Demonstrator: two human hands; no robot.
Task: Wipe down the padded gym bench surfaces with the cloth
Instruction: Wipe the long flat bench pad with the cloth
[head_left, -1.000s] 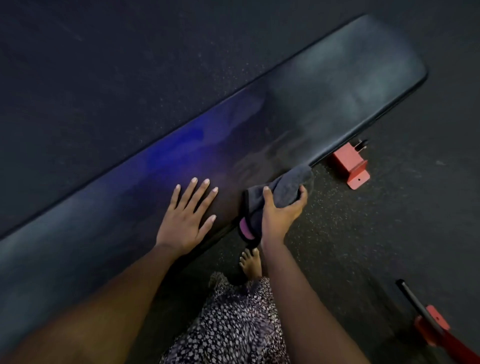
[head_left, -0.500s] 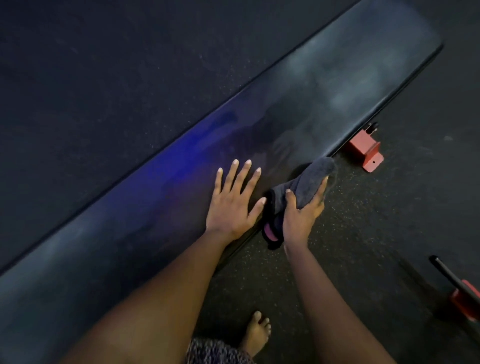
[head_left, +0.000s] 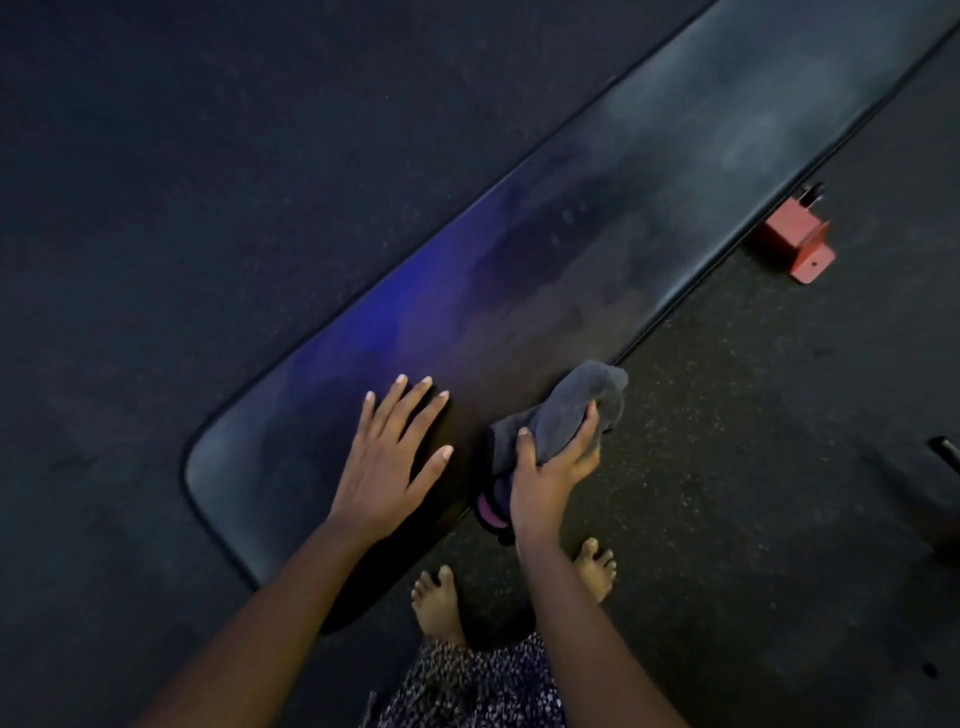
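Note:
A long black padded bench (head_left: 597, 249) runs diagonally from lower left to upper right, its surface smeared grey with a blue sheen. My left hand (head_left: 389, 457) lies flat on the pad near its lower end, fingers spread. My right hand (head_left: 553, 473) grips a bunched dark grey cloth (head_left: 571, 405) against the bench's near edge. The cloth's lower part, with a pink patch, hangs behind my wrist.
Dark speckled rubber floor surrounds the bench. A red metal bracket foot (head_left: 797, 241) sits on the floor right of the bench. A black bar tip (head_left: 943, 452) shows at the right edge. My bare feet (head_left: 439, 605) stand close to the bench's near side.
The view has shifted, so the bench's rounded lower end now shows. Both hands have moved along the pad toward that end, the cloth still held at the near edge.

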